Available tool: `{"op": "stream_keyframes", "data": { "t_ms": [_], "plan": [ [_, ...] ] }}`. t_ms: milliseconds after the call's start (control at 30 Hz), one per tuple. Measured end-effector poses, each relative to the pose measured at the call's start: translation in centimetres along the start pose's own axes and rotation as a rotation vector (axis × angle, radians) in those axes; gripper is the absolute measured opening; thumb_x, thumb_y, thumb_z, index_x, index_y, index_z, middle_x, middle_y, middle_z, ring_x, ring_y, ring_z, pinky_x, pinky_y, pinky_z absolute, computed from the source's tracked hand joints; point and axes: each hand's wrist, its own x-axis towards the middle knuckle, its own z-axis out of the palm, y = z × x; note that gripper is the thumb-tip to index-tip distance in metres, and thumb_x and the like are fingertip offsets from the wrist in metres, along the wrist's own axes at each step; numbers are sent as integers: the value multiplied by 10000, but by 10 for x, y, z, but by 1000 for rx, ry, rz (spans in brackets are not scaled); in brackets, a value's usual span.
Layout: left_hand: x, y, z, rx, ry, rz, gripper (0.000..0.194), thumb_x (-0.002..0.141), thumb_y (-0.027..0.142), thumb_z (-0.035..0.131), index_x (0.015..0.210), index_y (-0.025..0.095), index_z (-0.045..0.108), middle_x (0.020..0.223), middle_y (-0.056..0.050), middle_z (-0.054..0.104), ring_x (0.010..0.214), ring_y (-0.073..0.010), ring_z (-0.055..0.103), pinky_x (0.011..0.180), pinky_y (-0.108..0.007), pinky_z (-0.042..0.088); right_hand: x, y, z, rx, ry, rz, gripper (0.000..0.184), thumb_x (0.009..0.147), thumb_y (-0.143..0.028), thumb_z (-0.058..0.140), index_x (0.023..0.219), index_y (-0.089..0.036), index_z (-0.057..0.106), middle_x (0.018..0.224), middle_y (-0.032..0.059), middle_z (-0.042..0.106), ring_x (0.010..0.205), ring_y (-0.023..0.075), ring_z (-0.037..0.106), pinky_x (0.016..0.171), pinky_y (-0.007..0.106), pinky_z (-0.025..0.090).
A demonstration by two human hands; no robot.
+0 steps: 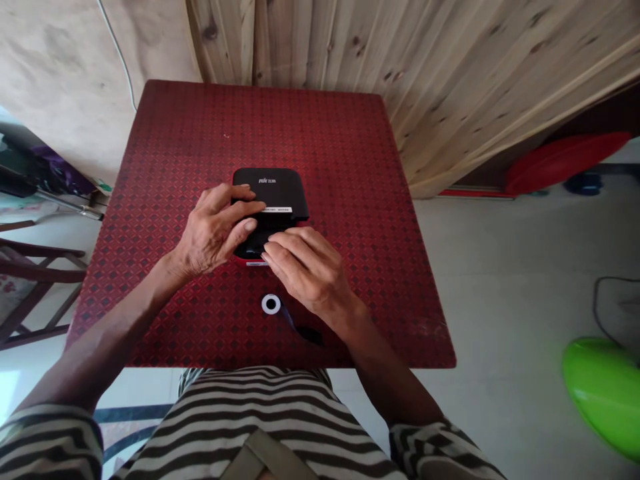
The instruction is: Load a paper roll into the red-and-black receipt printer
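Observation:
A small black device with red edges (280, 189) lies on the table with its lid raised, white lettering on the lid and a white label strip along its near edge. Fingers spread, my left hand (213, 227) rests on the left side of the lid, its thumb reaching over the dark opening. From the right, my right hand (310, 267) reaches to the opening with its fingertips pressed together; what they pinch is hidden. Nearer to me lies a white roll with a dark core (271, 304), a dark strip (290, 320) trailing from it towards the right.
The red patterned table (175, 153) stands against a plank wall (320, 47). A wooden chair (45, 280) is at the left. On the floor to the right sits a bright green object (605, 393); a red object (560, 160) lies farther back.

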Motion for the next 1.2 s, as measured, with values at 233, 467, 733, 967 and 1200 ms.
{"op": "stream_keyframes", "data": {
  "t_ms": [233, 467, 733, 967, 1200],
  "plan": [
    [-13, -6, 6, -48, -6, 65, 617, 1065, 679, 362, 1371, 257, 693, 1380, -133, 647, 1352, -298, 606, 1140, -493, 479, -2, 2, 3, -36, 16, -5, 98, 1011, -113, 641, 1095, -153, 670, 1000, 96, 777, 918, 226, 677, 792, 372, 571],
    [-15, -12, 7, 22, -18, 142, 707, 997, 782, 415, 1424, 271, 652, 1392, -159, 632, 1364, -336, 593, 1099, -529, 492, 0, 1, 2, 29, -28, 58, 134, 1037, -130, 591, 1112, -188, 686, 1031, 85, 774, 954, 226, 680, 820, 386, 568],
    [-18, -14, 12, 42, -16, 149, 736, 961, 817, 454, 1436, 283, 631, 1409, -161, 622, 1371, -346, 585, 1106, -559, 500, -2, 3, 4, 28, 0, 39, 135, 1023, -117, 612, 1127, -149, 694, 1040, 110, 778, 965, 235, 686, 843, 392, 600],
    [-23, 0, 7, -26, -10, 79, 694, 1001, 737, 481, 1491, 255, 575, 1457, -176, 578, 1420, -350, 551, 1160, -570, 499, -8, 13, -3, 132, 210, 224, 159, 1025, -208, 648, 1168, -241, 709, 1091, 79, 784, 1025, 244, 717, 927, 446, 602],
    [-55, 5, 11, 110, 169, 33, 635, 915, 523, 769, 1456, 259, 568, 1396, -151, 610, 1262, -306, 644, 1060, -464, 591, -40, 44, 44, 405, 365, 830, 285, 1089, -415, 492, 1038, -232, 704, 962, 47, 772, 867, 189, 717, 797, 347, 562]
  ]
}}
